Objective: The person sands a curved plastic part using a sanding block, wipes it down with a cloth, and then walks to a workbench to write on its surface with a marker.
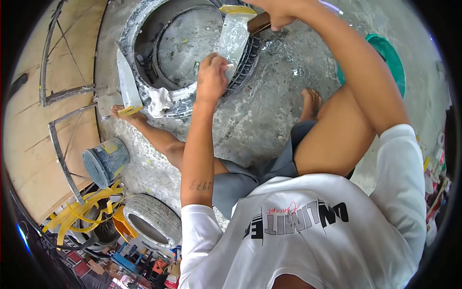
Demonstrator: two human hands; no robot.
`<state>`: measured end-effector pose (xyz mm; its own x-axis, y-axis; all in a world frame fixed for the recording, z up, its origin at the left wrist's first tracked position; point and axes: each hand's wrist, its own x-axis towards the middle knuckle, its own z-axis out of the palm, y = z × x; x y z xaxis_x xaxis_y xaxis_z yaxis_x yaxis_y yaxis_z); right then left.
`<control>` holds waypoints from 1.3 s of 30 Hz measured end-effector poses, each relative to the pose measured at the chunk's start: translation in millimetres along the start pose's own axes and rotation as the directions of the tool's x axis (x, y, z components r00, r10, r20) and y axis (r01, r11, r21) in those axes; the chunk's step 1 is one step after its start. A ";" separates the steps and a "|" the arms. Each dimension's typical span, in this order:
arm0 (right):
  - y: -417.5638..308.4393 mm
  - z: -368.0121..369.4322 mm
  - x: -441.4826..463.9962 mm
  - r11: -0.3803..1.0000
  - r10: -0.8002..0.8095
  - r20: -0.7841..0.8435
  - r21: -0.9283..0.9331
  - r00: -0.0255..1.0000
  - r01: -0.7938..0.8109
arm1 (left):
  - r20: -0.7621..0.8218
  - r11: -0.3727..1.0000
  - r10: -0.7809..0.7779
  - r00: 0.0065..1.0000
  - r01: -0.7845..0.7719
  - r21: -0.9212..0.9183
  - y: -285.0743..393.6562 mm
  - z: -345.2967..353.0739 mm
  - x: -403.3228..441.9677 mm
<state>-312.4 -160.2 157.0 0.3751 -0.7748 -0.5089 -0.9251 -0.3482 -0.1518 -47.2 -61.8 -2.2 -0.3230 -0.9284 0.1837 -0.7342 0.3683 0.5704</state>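
Observation:
My left hand (212, 79) is closed, with a small white piece (229, 66) by its fingertips; what the fingers hold is too small to name. It is at the lower end of a wet grey panel (234, 41) with a yellow edge, which lies across a large tire (185, 103) on the floor. At the top edge, partly cut off, my right hand (279, 13) is closed on a brown block (259, 24) beside the panel. A second grey panel (126, 79) with a yellow end leans by the tire's left side. A white cloth (160, 101) hangs over the tire's rim.
My bare feet rest on the wet concrete floor (250, 125). A green basin (392, 60) stands at the right. At the left are a bucket (107, 161), metal frames on a wooden board (24, 139), yellow strips (72, 216) and another tire (161, 207).

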 end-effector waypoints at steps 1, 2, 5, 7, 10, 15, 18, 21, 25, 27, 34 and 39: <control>2.8 0.7 7.8 0.994 0.001 0.113 0.109 0.994 -0.014 | -0.017 0.994 0.058 0.998 -0.056 0.097 2.9 -5.4 2.0; 7.1 4.0 16.3 0.975 -0.008 0.223 0.218 0.975 -0.042 | 0.098 0.985 0.058 0.994 -0.073 0.154 4.3 -13.5 2.5; 6.2 32.2 32.5 0.994 -0.012 -0.041 0.112 0.999 0.016 | 0.361 0.967 0.069 0.930 -0.151 0.204 15.0 -47.0 -4.4; 8.7 42.0 37.9 0.994 -0.037 -0.147 0.099 0.988 0.052 | 0.340 0.942 0.113 0.934 -0.209 0.261 16.2 -47.2 -7.8; 12.3 46.6 29.9 0.990 -0.058 -0.138 0.122 0.989 0.075 | 0.259 0.926 0.130 0.957 -0.210 0.312 15.7 -33.0 0.6; 23.3 57.3 31.1 0.986 -0.075 -0.158 0.138 0.985 0.098 | 0.261 0.899 0.203 0.944 -0.285 0.333 21.6 -16.5 23.0; 29.4 68.0 32.0 0.981 -0.097 -0.185 0.148 0.978 0.125 | 0.457 0.873 0.193 0.868 -0.365 0.324 40.4 -46.5 2.3; 30.8 76.0 32.7 0.981 -0.101 -0.203 0.144 0.974 0.132 | 0.480 0.870 0.199 0.854 -0.380 0.315 40.0 -55.9 -5.1; 19.5 57.5 19.1 0.991 -0.033 -0.082 0.125 0.996 0.043 | 0.210 0.912 0.228 0.951 -0.284 0.295 25.3 -12.3 26.5; 31.5 74.0 32.8 0.993 -0.084 -0.191 0.062 0.978 0.097 | 0.162 0.914 0.232 0.959 -0.272 0.301 16.7 -1.9 38.4; 48.1 68.6 16.4 0.984 -0.175 -0.093 0.023 0.980 0.178 | 0.458 0.939 0.144 0.877 -0.267 0.215 26.1 -65.7 -2.6; 27.4 74.4 -5.5 0.977 -0.092 -0.156 -0.206 0.983 0.059 | 0.489 0.926 0.157 0.858 -0.300 0.230 26.6 -63.7 -4.2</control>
<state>-344.3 -126.2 92.6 0.4636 -0.8121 -0.3543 -0.8691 -0.4946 -0.0037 -27.4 -51.3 63.2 -0.6844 -0.7147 -0.1442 -0.7200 0.6312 0.2886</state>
